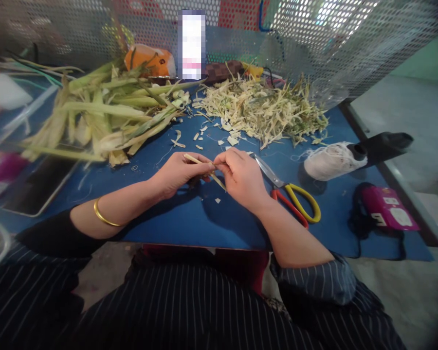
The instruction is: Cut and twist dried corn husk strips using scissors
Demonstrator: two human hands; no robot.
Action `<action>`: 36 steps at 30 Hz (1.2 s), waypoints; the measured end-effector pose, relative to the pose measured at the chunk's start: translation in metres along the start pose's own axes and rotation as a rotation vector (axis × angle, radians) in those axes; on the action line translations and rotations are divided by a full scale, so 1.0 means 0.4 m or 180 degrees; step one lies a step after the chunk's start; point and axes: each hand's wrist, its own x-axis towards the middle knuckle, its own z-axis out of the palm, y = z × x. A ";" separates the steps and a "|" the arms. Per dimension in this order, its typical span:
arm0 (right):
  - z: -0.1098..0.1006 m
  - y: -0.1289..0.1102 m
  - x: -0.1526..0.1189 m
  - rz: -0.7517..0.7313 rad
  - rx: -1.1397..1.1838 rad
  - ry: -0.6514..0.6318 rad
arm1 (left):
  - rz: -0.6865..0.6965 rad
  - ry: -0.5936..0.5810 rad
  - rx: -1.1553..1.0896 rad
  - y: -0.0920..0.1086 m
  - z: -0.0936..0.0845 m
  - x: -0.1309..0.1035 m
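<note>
Over the blue table (182,228), my left hand (177,175) pinches a thin pale strip of corn husk (219,183) between thumb and fingers. My right hand (244,179) is closed at the same strip, its fingertips meeting those of the left. One end of the strip sticks out above the left thumb, the other slants down beneath the right fingers. Whether a thread is also in the fingers I cannot tell. Scissors (276,181) with one red and one yellow handle lie just right of my right hand. Small husk scraps (233,140) are scattered beyond my hands.
Whole corn husks (109,109) are heaped at the back left, shredded husk (257,109) at the back right. A white thread spool (326,163) lies on the right, near a magenta box (392,208). A dark flat phone-like slab (40,184) lies left. Perforated metal (233,43) stands behind.
</note>
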 end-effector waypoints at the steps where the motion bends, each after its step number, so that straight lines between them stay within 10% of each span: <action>1: 0.002 -0.002 -0.001 -0.0014 -0.0054 0.0022 | 0.0005 0.0006 0.0032 0.001 -0.002 -0.001; 20: 0.019 -0.016 -0.004 0.0283 0.0226 0.0090 | 0.0288 0.0433 0.0228 -0.010 0.014 -0.004; 29: -0.119 0.086 0.074 0.0837 0.0302 0.0361 | -0.0121 0.0839 -0.0911 0.007 -0.018 0.023; 36: 0.007 0.212 0.202 0.1002 -0.0598 -0.0789 | -0.0030 0.1126 -0.1369 0.009 -0.048 0.050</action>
